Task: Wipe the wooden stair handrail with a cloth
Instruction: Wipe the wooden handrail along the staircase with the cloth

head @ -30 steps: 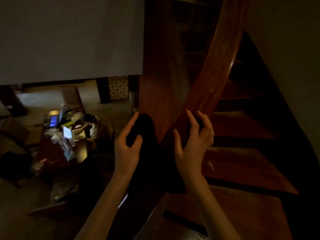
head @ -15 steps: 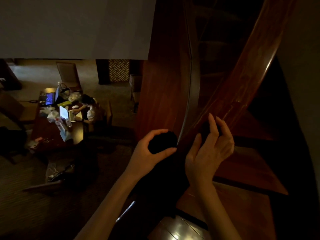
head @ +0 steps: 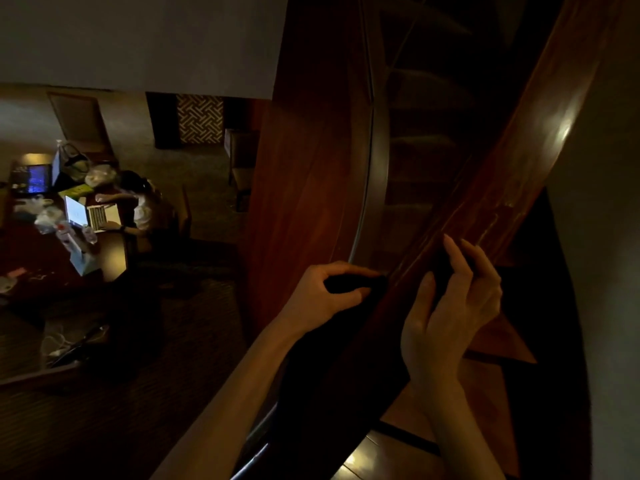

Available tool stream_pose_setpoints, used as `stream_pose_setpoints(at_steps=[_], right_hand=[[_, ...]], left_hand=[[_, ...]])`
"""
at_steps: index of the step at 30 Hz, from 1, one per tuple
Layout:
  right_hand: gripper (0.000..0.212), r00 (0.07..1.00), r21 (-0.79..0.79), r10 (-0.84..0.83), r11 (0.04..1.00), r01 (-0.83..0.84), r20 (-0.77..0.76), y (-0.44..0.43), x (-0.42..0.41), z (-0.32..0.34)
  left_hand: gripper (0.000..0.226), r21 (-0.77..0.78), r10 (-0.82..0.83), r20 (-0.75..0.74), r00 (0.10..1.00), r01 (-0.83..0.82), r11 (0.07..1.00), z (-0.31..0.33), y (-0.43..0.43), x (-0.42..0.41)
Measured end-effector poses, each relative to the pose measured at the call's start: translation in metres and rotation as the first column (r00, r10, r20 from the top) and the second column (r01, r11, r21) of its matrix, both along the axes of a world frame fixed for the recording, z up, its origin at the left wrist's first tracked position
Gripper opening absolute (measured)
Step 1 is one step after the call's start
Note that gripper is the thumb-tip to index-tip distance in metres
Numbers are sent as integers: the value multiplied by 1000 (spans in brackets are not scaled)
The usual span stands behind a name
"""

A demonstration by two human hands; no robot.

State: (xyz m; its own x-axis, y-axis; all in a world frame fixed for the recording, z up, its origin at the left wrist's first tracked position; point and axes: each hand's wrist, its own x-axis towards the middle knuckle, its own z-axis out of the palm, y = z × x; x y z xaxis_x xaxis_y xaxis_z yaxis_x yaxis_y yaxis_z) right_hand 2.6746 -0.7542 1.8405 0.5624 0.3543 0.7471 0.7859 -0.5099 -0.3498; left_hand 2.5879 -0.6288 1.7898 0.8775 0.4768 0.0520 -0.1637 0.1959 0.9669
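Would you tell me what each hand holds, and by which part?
Both hold the dark cloth across the handrail: the left hand grips a bunch on the rail's left side, the right hand pinches its other end on the right.

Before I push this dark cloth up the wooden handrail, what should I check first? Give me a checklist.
1. Left hand grips the dark cloth on the open side of the rail: ok.
2. Right hand holds the cloth on the stair side: ok.
3. Cloth lies across the top of the reddish-brown wooden handrail: cannot tell, too dim.
4. Rail above the hands bare of objects: ok.
5. Feet set on the wooden stair treads: cannot tell, feet out of view.
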Motion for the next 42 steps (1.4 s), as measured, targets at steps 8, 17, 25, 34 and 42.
stream_pose_setpoints(at_steps=[8,17,25,34,42], right_hand=[[40,996,-37,-67,997,69,58,3,-3,-2],[38,982,-94,-115,987,130,146,2,-5,-4],[38,985,-38,-123,991,129,119,4,-4,-6],[33,994,-49,-73,996,77,79,3,-2,1],[31,996,-25,-64,998,65,68,5,-6,2]], left_hand=[[24,-23,-106,9,994,107,994,-3,11,0],[27,-8,44,186,982,-43,999,39,11,58],[35,23,-168,117,979,167,986,6,26,29],[22,30,174,306,936,-192,981,103,38,138],[33,93,-63,79,995,55,994,6,12,21]])
